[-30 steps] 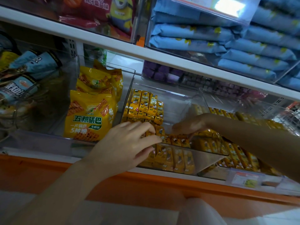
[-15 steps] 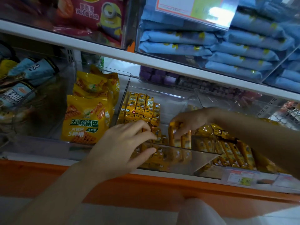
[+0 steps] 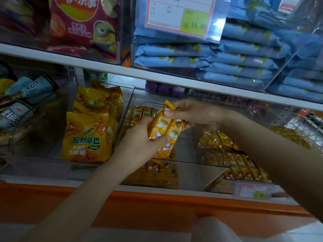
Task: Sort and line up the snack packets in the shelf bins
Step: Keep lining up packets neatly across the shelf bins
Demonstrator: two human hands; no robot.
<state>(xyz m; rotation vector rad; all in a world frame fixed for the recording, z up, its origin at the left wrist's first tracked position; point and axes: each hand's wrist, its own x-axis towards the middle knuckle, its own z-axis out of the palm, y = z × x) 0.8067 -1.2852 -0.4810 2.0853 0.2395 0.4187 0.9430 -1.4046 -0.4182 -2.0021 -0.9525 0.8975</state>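
Two or three small yellow snack packets [image 3: 163, 131] are held upright above the middle clear bin [image 3: 192, 170]. My left hand [image 3: 139, 145] grips their lower part from the left, thumb across the front. My right hand [image 3: 194, 113] pinches their top ends from the right. More of the same yellow packets [image 3: 143, 111] lie in rows at the bin's back and along its front. A loose heap of similar yellow packets [image 3: 227, 154] fills the bin to the right.
Large yellow snack bags [image 3: 87, 137] stand in the bin to the left. Blue packets [image 3: 236, 67] and red chip bags [image 3: 82, 23] fill the shelf above, with a price tag [image 3: 180, 13]. An orange shelf front [image 3: 157, 206] runs below.
Both hands rose out of the middle bin. My right hand lifted yellow packets from the bin's front, and my left hand came up and took hold of them. The camera tilted upward.
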